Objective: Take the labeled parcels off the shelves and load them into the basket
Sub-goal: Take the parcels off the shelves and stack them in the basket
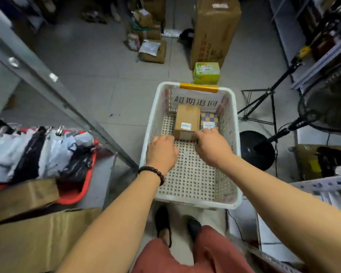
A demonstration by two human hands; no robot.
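A white perforated basket stands on the floor in front of me, with yellow tape on its far rim. At its far end sits a brown cardboard box with a white label, and a blue-and-yellow checkered parcel lies right of it. My left hand is at the box's near left corner with curled fingers. My right hand curls round the near right corner. The fingertips of both hands are hidden.
A metal shelf post slants along the left. A red tub of bagged parcels and cardboard boxes are at lower left. A green box, a tall carton, a tripod and a floor fan surround the basket.
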